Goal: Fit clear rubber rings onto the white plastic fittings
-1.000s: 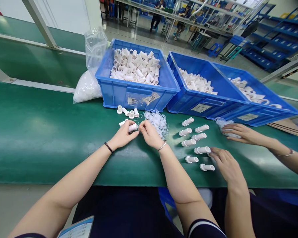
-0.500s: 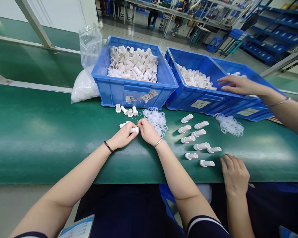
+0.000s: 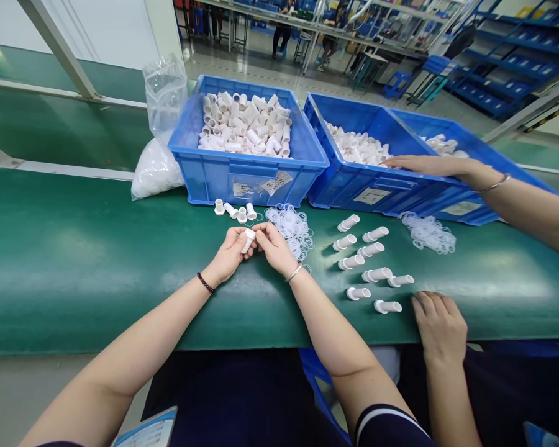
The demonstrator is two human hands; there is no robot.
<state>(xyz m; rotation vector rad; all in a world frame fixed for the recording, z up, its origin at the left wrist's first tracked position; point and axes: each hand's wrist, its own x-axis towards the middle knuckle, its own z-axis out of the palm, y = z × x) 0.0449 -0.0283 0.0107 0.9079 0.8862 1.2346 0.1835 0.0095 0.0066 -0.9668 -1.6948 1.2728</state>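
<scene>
A short white plastic pipe fitting [image 3: 248,241] is gripped in the fingers of my left hand [image 3: 230,253], above the green table. My right hand [image 3: 274,245] meets it from the other side, thumb and fingertips pinched together at the fitting's edge; whatever they pinch is too small to make out. Beside my right hand lies a heap of clear thin rings [image 3: 292,226]. Just beyond my hands, several loose white fittings [image 3: 241,215] sit in front of a blue bin [image 3: 256,180].
Several flanged white tubes [image 3: 376,274] stand to my right. A co-worker's hand [image 3: 440,326] rests by them; the other hand [image 3: 423,164] reaches over a second blue bin [image 3: 342,177] of fittings. More rings [image 3: 428,233] lie there. A plastic bag [image 3: 156,167] leans at left.
My left hand has turned the fitting from lying flat to more upright, and both hands have come together on it. The co-worker's raised hand has moved left to the middle bin.
</scene>
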